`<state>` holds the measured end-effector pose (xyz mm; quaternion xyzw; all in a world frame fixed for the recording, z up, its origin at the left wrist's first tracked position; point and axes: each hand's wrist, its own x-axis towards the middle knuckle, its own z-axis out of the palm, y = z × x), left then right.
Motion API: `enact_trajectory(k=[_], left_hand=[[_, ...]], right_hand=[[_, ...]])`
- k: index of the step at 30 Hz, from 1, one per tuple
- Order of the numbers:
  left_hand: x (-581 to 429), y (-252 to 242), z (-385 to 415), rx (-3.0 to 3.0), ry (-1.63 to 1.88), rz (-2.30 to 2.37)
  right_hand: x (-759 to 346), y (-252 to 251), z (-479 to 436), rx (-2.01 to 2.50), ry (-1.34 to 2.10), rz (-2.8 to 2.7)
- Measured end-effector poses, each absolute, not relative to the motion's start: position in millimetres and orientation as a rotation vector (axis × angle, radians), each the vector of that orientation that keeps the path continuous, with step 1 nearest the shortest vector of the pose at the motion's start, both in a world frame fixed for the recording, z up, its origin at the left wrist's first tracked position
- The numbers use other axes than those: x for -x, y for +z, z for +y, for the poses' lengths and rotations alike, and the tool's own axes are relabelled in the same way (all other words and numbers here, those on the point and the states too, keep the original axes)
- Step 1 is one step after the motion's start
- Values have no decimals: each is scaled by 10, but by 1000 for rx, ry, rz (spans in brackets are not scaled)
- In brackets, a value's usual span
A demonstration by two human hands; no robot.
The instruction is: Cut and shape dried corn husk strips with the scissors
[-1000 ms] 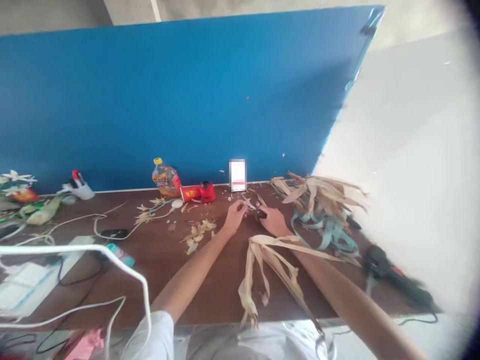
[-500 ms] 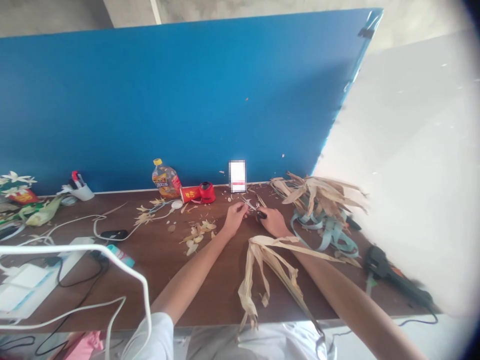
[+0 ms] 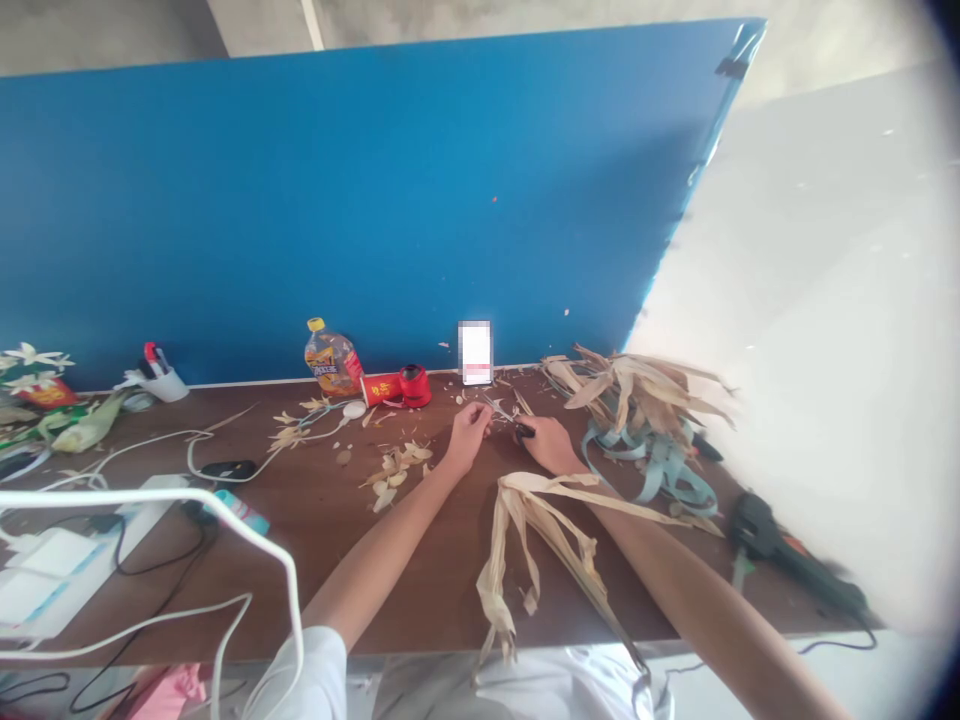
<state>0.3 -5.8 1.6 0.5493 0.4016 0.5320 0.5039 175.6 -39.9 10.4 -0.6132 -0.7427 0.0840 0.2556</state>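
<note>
My right hand [image 3: 550,444] is closed round the dark handles of a pair of scissors [image 3: 523,430], whose blades point up and left toward my other hand. My left hand [image 3: 469,432] is pinched shut just left of the blades; what sits between its fingertips is too small to make out. Small petal-shaped pieces of dried corn husk [image 3: 401,465] lie on the table left of that hand. A long torn strip of dry husk [image 3: 517,500] lies across my right forearm and hangs toward the table's front edge.
A heap of husks [image 3: 626,390] and pale blue ribbon [image 3: 675,478] lie at right, near a glue gun [image 3: 787,550]. A lit phone [image 3: 475,352] leans on the blue partition [image 3: 420,200]. Left of it are a red tape roll [image 3: 414,386], a bottle [image 3: 332,360] and a power strip [image 3: 64,580] with cables.
My left hand has shifted very slightly, its fingertips a little farther from the scissors. My right hand keeps its hold on the scissors in nearly the same spot.
</note>
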Motion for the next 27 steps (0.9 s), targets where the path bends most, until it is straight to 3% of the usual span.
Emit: enact_trajectory(k=[27], left_hand=[[-11,43,-76,-1419,1262,963]], right_hand=[[-1732,116,-408,1754,171,-2027]])
